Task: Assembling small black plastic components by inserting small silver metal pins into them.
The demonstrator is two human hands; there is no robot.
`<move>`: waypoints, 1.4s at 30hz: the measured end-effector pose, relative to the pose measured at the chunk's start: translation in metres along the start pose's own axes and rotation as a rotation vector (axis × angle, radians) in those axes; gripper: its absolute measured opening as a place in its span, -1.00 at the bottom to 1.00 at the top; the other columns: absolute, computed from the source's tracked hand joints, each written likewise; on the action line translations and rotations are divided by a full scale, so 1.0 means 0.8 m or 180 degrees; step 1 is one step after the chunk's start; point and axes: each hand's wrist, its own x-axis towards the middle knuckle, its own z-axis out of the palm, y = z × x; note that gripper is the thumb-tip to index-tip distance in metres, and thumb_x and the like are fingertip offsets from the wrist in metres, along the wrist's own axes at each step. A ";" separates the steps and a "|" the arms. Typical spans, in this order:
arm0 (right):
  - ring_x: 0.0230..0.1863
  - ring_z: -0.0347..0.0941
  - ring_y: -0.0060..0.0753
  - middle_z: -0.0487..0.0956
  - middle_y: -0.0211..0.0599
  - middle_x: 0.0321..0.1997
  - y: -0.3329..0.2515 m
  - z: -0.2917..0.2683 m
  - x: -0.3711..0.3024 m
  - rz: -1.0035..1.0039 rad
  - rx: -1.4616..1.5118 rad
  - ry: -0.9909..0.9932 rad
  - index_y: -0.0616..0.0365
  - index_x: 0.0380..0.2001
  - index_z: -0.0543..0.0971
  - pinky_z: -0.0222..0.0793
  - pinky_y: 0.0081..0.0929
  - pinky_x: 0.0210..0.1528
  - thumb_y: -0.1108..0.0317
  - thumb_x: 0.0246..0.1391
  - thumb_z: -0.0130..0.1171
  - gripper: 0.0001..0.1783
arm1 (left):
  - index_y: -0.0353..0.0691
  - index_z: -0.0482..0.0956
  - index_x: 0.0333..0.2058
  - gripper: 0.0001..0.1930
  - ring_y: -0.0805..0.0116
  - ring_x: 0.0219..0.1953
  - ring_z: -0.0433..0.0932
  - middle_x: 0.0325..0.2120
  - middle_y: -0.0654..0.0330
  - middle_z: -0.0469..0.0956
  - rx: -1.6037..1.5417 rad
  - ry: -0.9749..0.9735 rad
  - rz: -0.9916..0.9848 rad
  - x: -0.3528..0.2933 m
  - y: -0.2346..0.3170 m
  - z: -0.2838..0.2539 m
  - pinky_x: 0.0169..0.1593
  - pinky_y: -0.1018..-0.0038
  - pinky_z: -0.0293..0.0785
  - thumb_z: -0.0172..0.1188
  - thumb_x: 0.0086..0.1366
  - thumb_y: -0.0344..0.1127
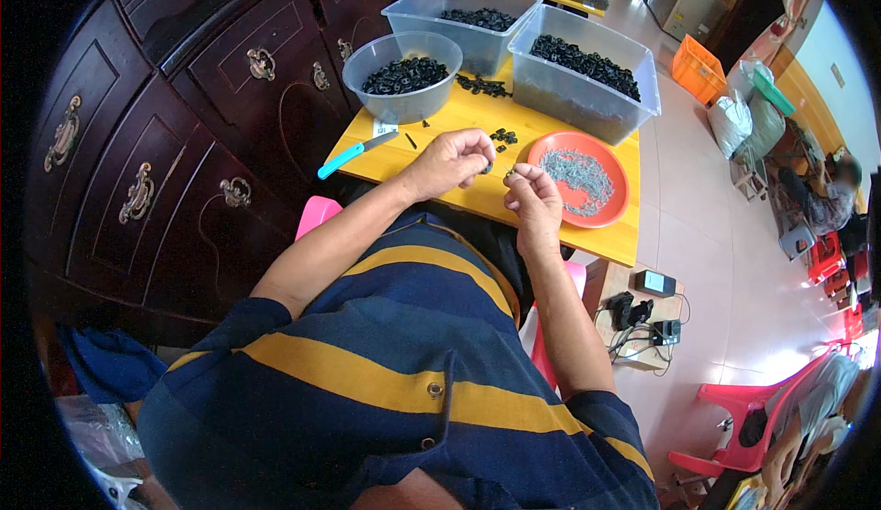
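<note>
Yellow table (622, 240), head view: the work lies directly before the person; the left hand (444, 163) brings thumb and fingers together, apparently pinching a dark part (486, 168) at the tips; the right hand (537, 203) pinches a tiny piece (510, 175) between thumb and forefinger, its form too small to tell; the hands are near each other but apart, fingertips above the table, presumably to keep both items in close sight. The orange plate (596, 221), bearing grey metal bits (578, 175), stands beside the right hand, likely to shorten its reach; a black pile (503, 137) lies just beyond the fingertips, likely for ready picking; the bowl (404, 110), left bin (429, 25) and right bin (569, 99) stand farther back, probably to keep bulk out of the way; the knife (351, 156) lies at the left edge, blade pointing away.
</note>
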 end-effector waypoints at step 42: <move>-0.36 0.42 -0.68 0.59 -0.47 -0.30 -0.006 0.003 -0.006 0.0091 0.0081 -0.0041 0.13 -0.16 0.55 0.32 -0.65 -0.28 0.44 0.19 0.21 -0.85 | -0.30 0.49 -0.10 -0.83 0.65 -0.51 0.42 -0.43 0.33 0.47 -0.0146 0.0413 0.0131 -0.024 0.004 0.028 -0.42 0.65 0.46 0.04 0.46 -0.33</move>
